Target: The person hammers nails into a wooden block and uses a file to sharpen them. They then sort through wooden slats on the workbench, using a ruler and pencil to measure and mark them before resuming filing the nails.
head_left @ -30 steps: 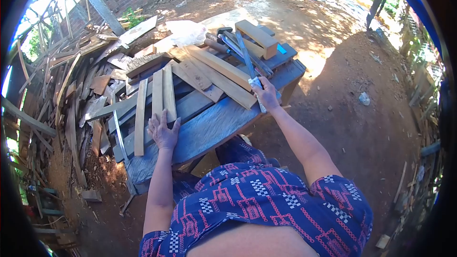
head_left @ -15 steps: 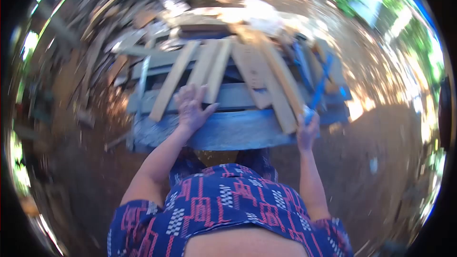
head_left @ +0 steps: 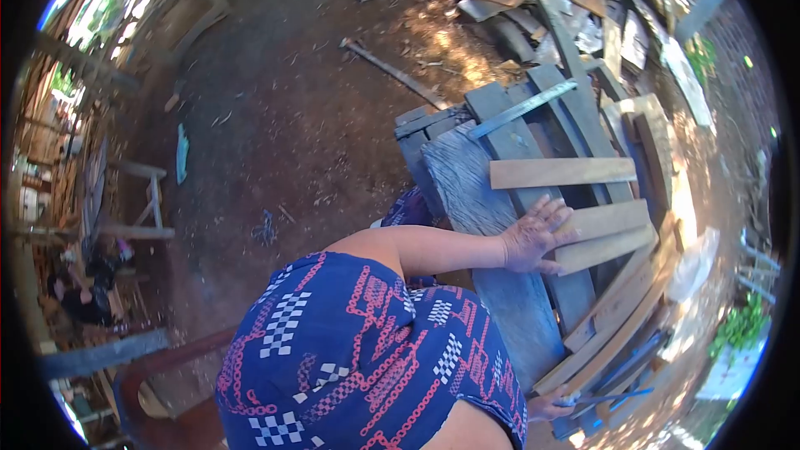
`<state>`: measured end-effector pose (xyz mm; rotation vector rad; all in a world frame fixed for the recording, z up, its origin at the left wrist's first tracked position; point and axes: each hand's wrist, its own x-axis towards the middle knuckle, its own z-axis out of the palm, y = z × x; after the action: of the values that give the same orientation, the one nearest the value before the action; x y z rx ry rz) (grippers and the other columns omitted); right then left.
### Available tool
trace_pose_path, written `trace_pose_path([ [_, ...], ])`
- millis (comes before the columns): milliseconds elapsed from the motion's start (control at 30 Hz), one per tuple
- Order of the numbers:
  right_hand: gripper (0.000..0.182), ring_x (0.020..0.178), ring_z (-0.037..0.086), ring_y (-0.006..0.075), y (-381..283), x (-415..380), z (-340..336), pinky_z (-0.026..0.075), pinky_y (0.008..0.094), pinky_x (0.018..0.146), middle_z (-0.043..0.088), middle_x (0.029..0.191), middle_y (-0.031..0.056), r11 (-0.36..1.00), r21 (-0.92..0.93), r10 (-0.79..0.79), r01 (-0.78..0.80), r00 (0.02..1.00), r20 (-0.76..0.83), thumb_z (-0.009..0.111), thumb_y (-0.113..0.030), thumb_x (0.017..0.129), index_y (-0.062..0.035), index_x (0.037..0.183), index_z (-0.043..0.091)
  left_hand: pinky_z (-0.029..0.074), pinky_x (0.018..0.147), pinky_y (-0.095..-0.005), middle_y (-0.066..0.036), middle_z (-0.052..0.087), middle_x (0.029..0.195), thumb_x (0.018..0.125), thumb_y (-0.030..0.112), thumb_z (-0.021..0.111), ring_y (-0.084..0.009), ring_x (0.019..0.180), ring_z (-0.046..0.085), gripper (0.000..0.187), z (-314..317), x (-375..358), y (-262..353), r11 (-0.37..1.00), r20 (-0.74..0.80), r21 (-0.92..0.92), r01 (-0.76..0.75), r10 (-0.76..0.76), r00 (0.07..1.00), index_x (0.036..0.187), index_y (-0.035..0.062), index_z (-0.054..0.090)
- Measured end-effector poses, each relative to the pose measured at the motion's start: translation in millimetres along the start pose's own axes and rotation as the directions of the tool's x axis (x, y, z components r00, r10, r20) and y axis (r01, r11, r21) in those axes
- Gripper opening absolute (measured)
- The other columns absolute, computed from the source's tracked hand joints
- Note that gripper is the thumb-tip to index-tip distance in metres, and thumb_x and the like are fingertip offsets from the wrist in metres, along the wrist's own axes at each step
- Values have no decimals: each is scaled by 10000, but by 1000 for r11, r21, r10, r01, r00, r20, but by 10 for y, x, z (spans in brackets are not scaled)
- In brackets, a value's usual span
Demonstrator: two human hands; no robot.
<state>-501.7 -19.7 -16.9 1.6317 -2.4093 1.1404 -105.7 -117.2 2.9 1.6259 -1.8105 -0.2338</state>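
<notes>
My left hand (head_left: 535,237) rests with its fingers out at the near ends of two pale wooden strips (head_left: 608,222), palm over the bench's edge plank. Another wooden strip (head_left: 563,172) lies apart, beyond my fingers. All of them lie across a weathered, blue-grey slatted bench (head_left: 473,185). Low in the view, partly hidden by my patterned clothing, my right hand (head_left: 550,405) is closed round the end of a long thin tool (head_left: 612,397); its kind I cannot tell. Near that hand, longer boards (head_left: 621,317) lie side by side on the bench.
A narrow grey batten (head_left: 523,108) lies across the bench's far end. Behind it is a heap of scrap wood (head_left: 533,21). A pole (head_left: 396,75) lies on the dirt floor. At the far left, a person (head_left: 83,300) is beside a wooden frame (head_left: 150,200).
My view has swung to the left, bringing the dirt floor and the person into sight. My left hand stays on the strips. My right hand still grips the thin tool, now at the view's lower edge.
</notes>
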Motion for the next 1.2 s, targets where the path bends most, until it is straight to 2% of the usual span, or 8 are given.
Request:
trace_pose_path([
  [400, 491, 1049, 551, 385, 81, -34, 2, 463, 458, 868, 541, 1125, 241, 1000, -11, -21, 23, 986, 167, 676, -231, 914, 31, 1255, 442, 98, 1173, -571, -225, 316, 1454, 783, 570, 657, -412, 1402, 239, 781, -163, 88, 87, 999, 146, -6, 33, -32, 989, 1438, 208, 435],
  [567, 506, 1092, 524, 397, -200, -58, -106, 443, 457, 911, 501, 1180, 245, 986, -16, 165, -166, 959, 232, 666, -177, 907, 30, 1289, 407, 109, 1162, -574, -255, 291, 1473, 760, 564, 682, -438, 1392, 241, 810, -208, 108, 103, 997, 159, 73, -3, -9, 987, 1434, 190, 434],
  [633, 515, 1070, 530, 404, -108, -116, -88, 432, 455, 924, 506, 1168, 247, 998, -55, 25, -13, 977, 210, 670, -175, 900, 38, 1289, 407, 132, 1148, -571, -266, 285, 1474, 741, 542, 705, -455, 1386, 235, 827, -292, 168, 149, 995, 251, 99, 8, -33, 967, 1434, 183, 432],
  [767, 517, 1048, 549, 403, -281, -187, -171, 439, 447, 902, 529, 1131, 247, 999, 28, -27, 21, 966, 256, 673, -190, 891, 37, 1278, 415, 132, 1142, -579, -252, 265, 1489, 731, 517, 725, -434, 1397, 221, 862, -212, 94, 153, 979, 275, 202, -8, -48, 960, 1451, 175, 397],
  [867, 512, 992, 586, 398, -316, -293, -185, 469, 442, 844, 566, 1081, 223, 969, 138, 174, -205, 962, 209, 700, -207, 866, -6, 1260, 443, 114, 1144, -584, -256, 253, 1497, 737, 551, 713, -426, 1410, 203, 907, -198, -34, 46, 967, 307, 242, -76, -2, 952, 1477, 172, 348],
  [933, 508, 936, 613, 389, -295, -275, -225, 494, 439, 783, 595, 1044, 194, 972, 181, 103, -149, 966, 238, 726, -206, 836, -50, 1242, 464, 108, 1145, -587, -259, 246, 1503, 739, 569, 707, -422, 1422, 188, 929, -220, -22, 112, 959, 350, 250, -135, 41, 936, 1487, 172, 325],
  [1133, 518, 907, 637, 384, -16, -97, -395, 515, 425, 742, 616, 1041, 180, 926, 284, 153, -249, 935, 319, 743, -187, 815, -81, 1241, 467, 99, 1100, -679, -289, 125, 1552, 724, 670, 689, -440, 1455, 96, 1085, -32, 317, 714, 894, 501, 411, 179, -385, 775, 1546, 213, 147],
  [1200, 519, 899, 643, 383, -448, -342, -206, 519, 422, 736, 621, 1037, 181, 933, 291, 116, -211, 943, 311, 746, -193, 816, -83, 1240, 468, 104, 1091, -692, -290, 77, 1559, 721, 690, 679, -460, 1451, 74, 1112, -133, 463, 403, 838, 466, 481, 260, -495, 734, 1551, 244, 89],
])
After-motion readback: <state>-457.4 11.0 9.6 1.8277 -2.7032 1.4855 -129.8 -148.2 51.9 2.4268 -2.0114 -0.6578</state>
